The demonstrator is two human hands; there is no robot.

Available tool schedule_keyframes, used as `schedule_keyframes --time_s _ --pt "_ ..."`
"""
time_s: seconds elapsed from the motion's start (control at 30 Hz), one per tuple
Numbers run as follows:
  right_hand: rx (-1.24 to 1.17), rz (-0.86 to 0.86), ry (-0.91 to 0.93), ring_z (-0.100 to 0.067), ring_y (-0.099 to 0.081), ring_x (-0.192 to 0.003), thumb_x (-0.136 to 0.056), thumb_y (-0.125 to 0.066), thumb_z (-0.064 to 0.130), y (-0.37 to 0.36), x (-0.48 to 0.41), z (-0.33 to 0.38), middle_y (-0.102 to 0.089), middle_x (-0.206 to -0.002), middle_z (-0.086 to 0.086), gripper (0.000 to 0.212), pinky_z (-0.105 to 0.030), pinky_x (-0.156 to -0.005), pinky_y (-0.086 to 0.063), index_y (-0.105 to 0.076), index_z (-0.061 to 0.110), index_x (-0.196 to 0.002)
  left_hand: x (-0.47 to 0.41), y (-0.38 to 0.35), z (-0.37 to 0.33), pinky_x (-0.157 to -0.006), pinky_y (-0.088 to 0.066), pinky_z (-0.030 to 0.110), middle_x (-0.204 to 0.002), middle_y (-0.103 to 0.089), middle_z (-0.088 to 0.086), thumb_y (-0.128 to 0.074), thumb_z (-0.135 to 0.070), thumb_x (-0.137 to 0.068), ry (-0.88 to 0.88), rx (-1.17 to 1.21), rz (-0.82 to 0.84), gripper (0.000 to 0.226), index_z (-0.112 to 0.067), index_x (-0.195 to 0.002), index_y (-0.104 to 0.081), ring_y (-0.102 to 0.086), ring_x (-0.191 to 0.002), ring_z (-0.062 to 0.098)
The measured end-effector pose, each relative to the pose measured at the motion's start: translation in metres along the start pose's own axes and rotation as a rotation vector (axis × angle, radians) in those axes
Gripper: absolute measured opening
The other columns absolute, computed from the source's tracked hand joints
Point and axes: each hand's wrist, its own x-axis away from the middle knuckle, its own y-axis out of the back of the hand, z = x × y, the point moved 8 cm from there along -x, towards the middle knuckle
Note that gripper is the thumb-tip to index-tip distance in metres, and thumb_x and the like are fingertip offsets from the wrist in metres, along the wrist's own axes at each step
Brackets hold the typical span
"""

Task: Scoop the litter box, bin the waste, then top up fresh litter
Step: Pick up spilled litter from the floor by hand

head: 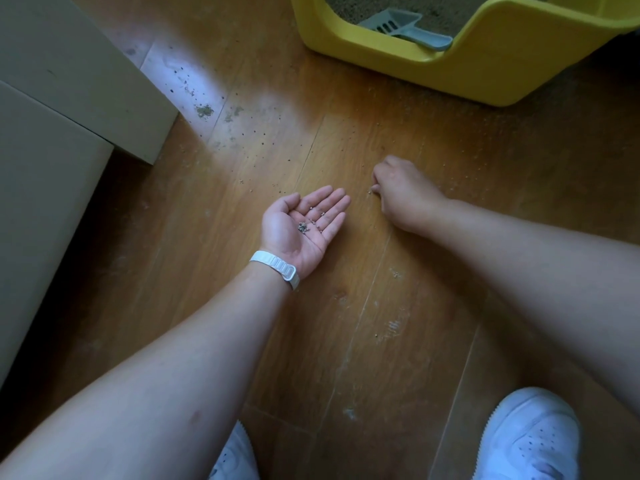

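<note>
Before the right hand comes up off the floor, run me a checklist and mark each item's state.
1. The left hand is palm up, cupping the collected grains: ok.
2. The right hand has the stray grain pinched: cannot tell; fingertips hidden.
3. The floor is cleared of spilled litter: not ok; specks remain near the beige cabinet.
4. The scoop is parked in the litter box: ok, handle on the front rim.
5. A waste bin within reach: cannot tell; none in view.
</note>
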Motion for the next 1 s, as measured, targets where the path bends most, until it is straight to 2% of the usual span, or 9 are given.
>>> schedule_keyframes --time_s 0.17,0.3,0.43,0.53,0.63,0.73,0.83,0.93,1.0 --pt "-0.093 -0.037 -0.028 -0.025 -0.050 -0.104 -0.099 -0.048 0.018 0.005 0.007 0.004 -0.052 -0.110 -0.008 0.012 -0.033 -0.083 -0.040 -0.059 0.012 -0.100 0.002 0.002 0.001 -0.097 -0.049 0.042 -0.113 -0.068 0.024 -0.028 -0.025 -0.098 -0.006 -0.008 -0.014 0.048 0.006 -0.111 -0.063 -0.068 -0.102 0.035" --pt "-0.243 -0.080 0.089 -0.028 -0.053 -0.099 -0.095 -0.053 0.015 0.015 0.023 0.035 -0.055 -0.106 -0.012 0.011 -0.031 -0.081 -0.038 -0.061 0.008 -0.099 0.002 0.000 0.001 -0.096 -0.051 0.041 -0.108 -0.070 0.024 -0.029 -0.025 -0.099 -0.011 0.001 -0.016 0.047 0.006 -0.109 -0.063 -0.069 -0.098 0.034" --pt "-0.379 -0.076 0.225 -0.029 -0.056 -0.101 -0.090 -0.058 0.008 0.019 0.047 0.080 -0.058 -0.107 -0.013 0.008 -0.034 -0.086 -0.041 -0.063 0.004 -0.094 0.003 -0.008 0.001 -0.067 -0.059 0.031 -0.078 -0.070 0.021 -0.029 -0.022 -0.099 -0.009 0.093 0.014 0.045 0.010 -0.104 -0.060 -0.070 -0.070 0.028" --pt "-0.391 -0.081 0.281 -0.035 -0.054 -0.100 -0.090 -0.059 0.009 0.014 0.056 0.099 -0.058 -0.107 -0.018 0.010 -0.039 -0.087 -0.040 -0.065 0.001 -0.093 0.002 -0.014 0.000 -0.095 -0.050 0.043 -0.108 -0.067 0.029 -0.029 -0.024 -0.099 -0.011 0.060 0.045 0.048 0.011 -0.112 -0.060 -0.065 -0.101 0.036" --pt "-0.373 -0.098 0.274 -0.034 -0.054 -0.098 -0.091 -0.059 0.012 0.013 0.058 0.099 -0.058 -0.104 -0.018 0.014 -0.038 -0.085 -0.038 -0.066 0.001 -0.095 0.004 -0.016 0.001 -0.091 -0.050 0.049 -0.116 -0.065 0.029 -0.029 -0.025 -0.099 0.005 0.042 0.069 0.049 0.009 -0.112 -0.061 -0.063 -0.105 0.039" --pt "-0.408 -0.127 0.271 -0.026 -0.057 -0.096 -0.088 -0.059 0.014 0.019 0.059 0.090 -0.060 -0.102 -0.013 0.017 -0.033 -0.085 -0.043 -0.069 0.003 -0.097 0.004 -0.014 0.001 -0.088 -0.051 0.048 -0.104 -0.067 0.028 -0.031 -0.025 -0.098 0.009 0.074 0.080 0.046 0.008 -0.106 -0.063 -0.063 -0.099 0.039" --pt "-0.440 -0.215 0.220 -0.020 -0.056 -0.083 -0.085 -0.060 0.015 0.027 0.053 0.067 -0.059 -0.092 -0.008 0.014 -0.030 -0.076 -0.045 -0.069 0.007 -0.092 0.001 -0.010 -0.002 -0.094 -0.050 0.046 -0.096 -0.070 0.026 -0.031 -0.023 -0.098 -0.005 0.063 0.064 0.045 0.008 -0.105 -0.062 -0.066 -0.094 0.037" --pt "-0.367 -0.276 0.047 -0.016 -0.054 -0.084 -0.090 -0.062 0.018 0.027 0.037 0.026 -0.059 -0.096 -0.008 0.015 -0.035 -0.077 -0.050 -0.069 0.007 -0.097 0.002 -0.008 -0.004 -0.092 -0.051 0.040 -0.107 -0.070 0.023 -0.029 -0.024 -0.098 0.000 0.016 0.055 0.047 0.006 -0.108 -0.063 -0.067 -0.103 0.035" --pt "-0.275 -0.227 -0.084 -0.014 -0.052 -0.090 -0.093 -0.061 0.023 0.019 0.028 0.001 -0.058 -0.106 -0.006 0.021 -0.028 -0.079 -0.046 -0.067 0.010 -0.107 0.002 -0.008 -0.005 -0.094 -0.050 0.040 -0.111 -0.069 0.023 -0.028 -0.024 -0.098 0.004 0.015 0.059 0.047 0.006 -0.110 -0.063 -0.064 -0.111 0.035"
